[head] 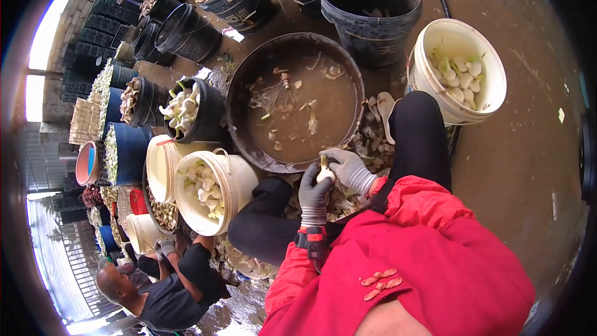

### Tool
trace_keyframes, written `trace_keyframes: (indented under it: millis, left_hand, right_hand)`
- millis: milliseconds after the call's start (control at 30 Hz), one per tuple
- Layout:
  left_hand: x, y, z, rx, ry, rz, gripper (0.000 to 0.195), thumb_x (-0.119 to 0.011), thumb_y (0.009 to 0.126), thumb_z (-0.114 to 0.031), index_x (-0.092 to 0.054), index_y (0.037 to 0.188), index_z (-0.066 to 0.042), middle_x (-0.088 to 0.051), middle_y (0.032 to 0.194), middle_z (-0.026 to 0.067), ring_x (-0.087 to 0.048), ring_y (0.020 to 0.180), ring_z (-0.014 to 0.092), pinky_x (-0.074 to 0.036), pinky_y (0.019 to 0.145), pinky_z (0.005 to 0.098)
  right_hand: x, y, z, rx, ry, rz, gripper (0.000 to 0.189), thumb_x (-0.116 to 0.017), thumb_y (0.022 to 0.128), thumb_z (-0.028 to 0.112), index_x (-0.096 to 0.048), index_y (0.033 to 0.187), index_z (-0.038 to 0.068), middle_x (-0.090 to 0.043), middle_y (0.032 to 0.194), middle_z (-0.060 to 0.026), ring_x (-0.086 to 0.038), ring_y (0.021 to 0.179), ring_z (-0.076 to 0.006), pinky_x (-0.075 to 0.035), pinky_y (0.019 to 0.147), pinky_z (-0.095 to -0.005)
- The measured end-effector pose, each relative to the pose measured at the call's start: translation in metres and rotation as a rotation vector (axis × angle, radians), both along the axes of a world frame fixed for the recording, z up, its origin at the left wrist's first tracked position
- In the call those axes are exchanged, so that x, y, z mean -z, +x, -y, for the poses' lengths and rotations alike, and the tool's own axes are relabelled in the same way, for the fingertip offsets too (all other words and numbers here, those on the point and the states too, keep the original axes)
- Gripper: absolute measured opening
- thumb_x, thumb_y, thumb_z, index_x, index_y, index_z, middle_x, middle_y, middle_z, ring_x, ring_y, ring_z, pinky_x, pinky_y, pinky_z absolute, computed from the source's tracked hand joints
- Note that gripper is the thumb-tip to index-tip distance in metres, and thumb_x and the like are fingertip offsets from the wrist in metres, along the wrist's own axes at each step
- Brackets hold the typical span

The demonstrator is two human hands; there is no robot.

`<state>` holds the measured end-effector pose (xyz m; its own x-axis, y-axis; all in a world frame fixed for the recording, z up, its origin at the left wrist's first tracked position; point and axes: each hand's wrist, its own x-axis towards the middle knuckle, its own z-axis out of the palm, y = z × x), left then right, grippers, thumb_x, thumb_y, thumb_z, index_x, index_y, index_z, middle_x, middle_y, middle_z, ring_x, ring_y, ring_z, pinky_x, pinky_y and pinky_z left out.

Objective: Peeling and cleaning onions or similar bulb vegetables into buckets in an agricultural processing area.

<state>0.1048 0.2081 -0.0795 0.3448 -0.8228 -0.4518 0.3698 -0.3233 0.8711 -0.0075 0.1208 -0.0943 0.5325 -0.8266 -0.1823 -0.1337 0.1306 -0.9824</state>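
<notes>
My left hand [313, 196], in a grey and white striped work glove, grips a peeled white garlic bulb [326, 175] from the left. Across from it my right hand [349, 168], gloved alike, has its fingers at the bulb's short greenish stem. Both hands are over my lap, close to the near rim of a wide dark basin [298, 166]. Murky brown water [322, 116] fills the basin, with garlic skins and stem scraps [311, 123] floating in it. Dry peelings [373, 142] lie on the ground between my legs.
White buckets of peeled garlic stand left [252, 182] and right [422, 56] of my knees. A black bucket of garlic [210, 116] sits left of the basin, a large black bucket [373, 37] beyond it. A person [172, 296] sits at lower left, near more tubs.
</notes>
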Motion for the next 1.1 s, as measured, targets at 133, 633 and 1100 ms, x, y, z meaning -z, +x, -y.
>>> trace_keyframes:
  millis: [133, 633, 1100]
  left_hand:
    - [0.003, 0.008, -0.005, -0.309, -0.080, -0.740, 0.048, -0.055, 0.085, -0.023, -0.042, 0.127, -0.004, -0.054, 0.108, 0.0105, -0.055, 0.096, 0.025, -0.046, 0.088, 0.0413]
    - [-0.026, 0.004, 0.022, -0.145, 0.107, -0.168, 0.051, -0.042, 0.090, -0.053, -0.054, 0.102, -0.004, -0.061, 0.084, 0.0083, -0.059, 0.067, 0.020, -0.048, 0.054, 0.0336]
    - [0.003, 0.019, -0.022, 0.059, -0.201, -0.530, 0.060, -0.071, 0.079, -0.016, -0.039, 0.127, -0.001, -0.057, 0.105, 0.0111, -0.062, 0.086, 0.023, -0.056, 0.072, 0.0366]
  right_hand:
    - [-0.012, -0.014, 0.007, -0.090, 0.289, 0.337, 0.030, -0.058, 0.086, 0.006, -0.057, 0.115, -0.002, -0.061, 0.105, -0.0053, -0.056, 0.095, -0.0125, -0.044, 0.087, -0.0255]
    - [-0.018, -0.002, 0.003, 0.125, 0.596, 0.403, 0.032, -0.065, 0.083, 0.006, -0.058, 0.113, -0.003, -0.064, 0.098, -0.0048, -0.059, 0.086, -0.0095, -0.049, 0.075, -0.0235]
    - [0.050, -0.004, 0.012, 0.165, 0.133, 0.114, 0.035, -0.062, 0.080, 0.002, -0.056, 0.115, 0.000, -0.064, 0.104, -0.0114, -0.060, 0.092, -0.0174, -0.047, 0.082, -0.0278]
